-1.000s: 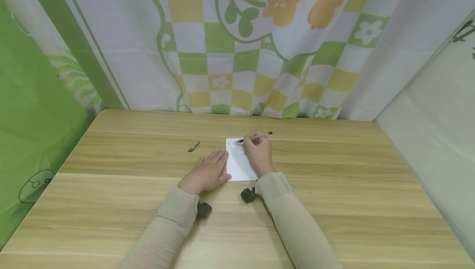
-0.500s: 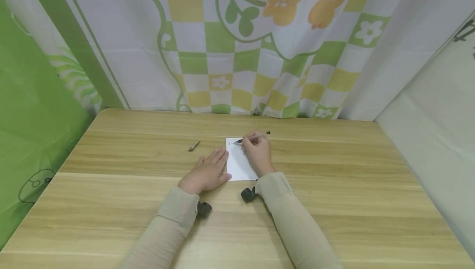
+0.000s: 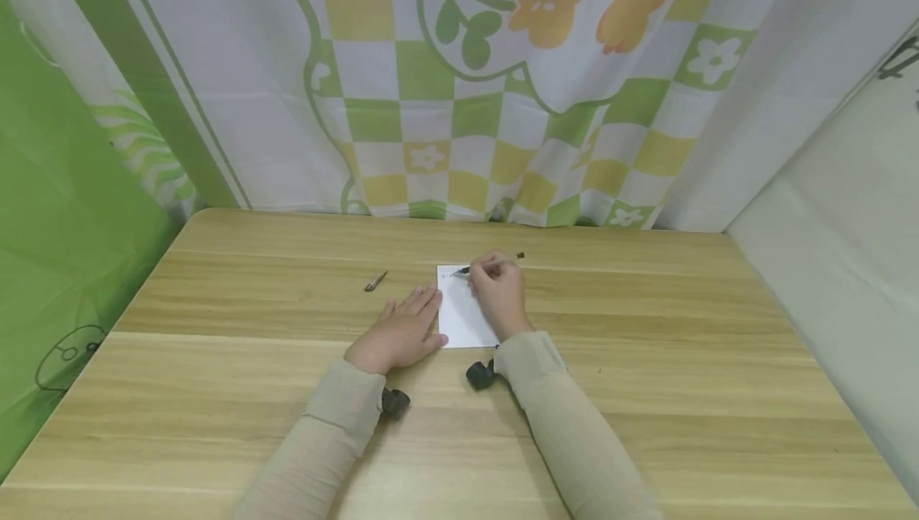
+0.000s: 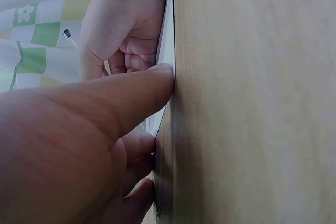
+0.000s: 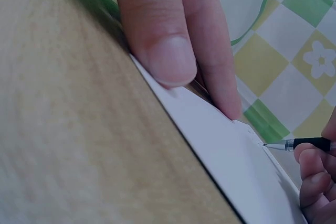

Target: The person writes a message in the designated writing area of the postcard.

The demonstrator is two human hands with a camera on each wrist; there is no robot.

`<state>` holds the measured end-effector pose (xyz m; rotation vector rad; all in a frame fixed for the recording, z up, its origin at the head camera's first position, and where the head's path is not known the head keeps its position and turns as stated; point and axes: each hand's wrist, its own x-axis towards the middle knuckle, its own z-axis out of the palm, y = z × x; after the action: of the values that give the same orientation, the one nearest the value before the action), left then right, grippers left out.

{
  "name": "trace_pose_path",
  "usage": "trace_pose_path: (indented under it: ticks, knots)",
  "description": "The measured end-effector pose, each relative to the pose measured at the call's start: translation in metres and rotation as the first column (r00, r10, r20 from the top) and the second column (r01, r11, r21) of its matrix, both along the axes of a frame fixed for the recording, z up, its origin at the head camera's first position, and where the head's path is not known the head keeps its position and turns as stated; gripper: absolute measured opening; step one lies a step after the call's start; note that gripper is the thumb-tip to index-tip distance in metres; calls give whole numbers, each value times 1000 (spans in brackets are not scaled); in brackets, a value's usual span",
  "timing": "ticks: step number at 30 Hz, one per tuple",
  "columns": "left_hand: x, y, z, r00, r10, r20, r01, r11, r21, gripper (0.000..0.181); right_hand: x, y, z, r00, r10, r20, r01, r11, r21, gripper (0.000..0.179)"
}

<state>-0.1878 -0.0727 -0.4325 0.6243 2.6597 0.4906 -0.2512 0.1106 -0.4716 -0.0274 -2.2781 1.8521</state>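
A white sheet of paper (image 3: 463, 317) lies on the wooden table, with a few small dark marks near its upper left corner. My right hand (image 3: 498, 289) pinches a pen (image 5: 310, 144) with a black grip and clear barrel; its tip meets the paper by those marks. My left hand (image 3: 400, 332) lies flat with fingers extended, thumb and fingertips pressing the paper's left edge. In the right wrist view the left thumb (image 5: 170, 59) rests on the sheet. Beyond the left fingers lies a pen cap (image 3: 376, 281).
The wooden table (image 3: 646, 392) reaches back to a checked, flowered curtain (image 3: 424, 113). Green cloth (image 3: 72, 225) hangs at the left and a pale wall covering (image 3: 826, 185) at the right. Small black wrist cameras (image 3: 479, 376) sit under both cuffs.
The pen's far end has shifted slightly while its tip stays near the paper's top. The left hand and the pen cap have not moved.
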Motion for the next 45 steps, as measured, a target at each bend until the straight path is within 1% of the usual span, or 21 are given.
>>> trace_pose_path:
  ticks: [10,15,22,26,33,35,40,45]
  knots:
    - [1,0,2,1000,-6,-4,6,1000,-1,73,1,0,1,1000,14,21,-14,999,32,18]
    - [1,0,1,1000,-4,-8,4,1000,11,73,2,0,3,999,11,31,-12,999,44,19]
    - [0,0,0,1000,-4,-8,4,1000,1,74,2,0,3,1000,-4,20,3,998,61,13]
    - [1,0,-1,1000,-4,-4,4,1000,12,73,2,0,3,1000,-6,17,5,998,58,12]
    - [1,0,0,1000,-3,-13,3,1000,0,74,1,0,1,999,5,31,-6,1000,5,15]
    - [0,0,-1,1000,-2,-12,2,1000,7,74,1,0,1,1000,8,27,-8,1000,10,15]
    - [-4,-1,-10,1000,0,-2,0,1000,-6,75,0,1,0,1000,6,22,-6,999,32,13]
    - [-7,-2,-17,1000,2,-14,-2,1000,11,76,1,1,0,1000,2,27,-1,1000,-23,12]
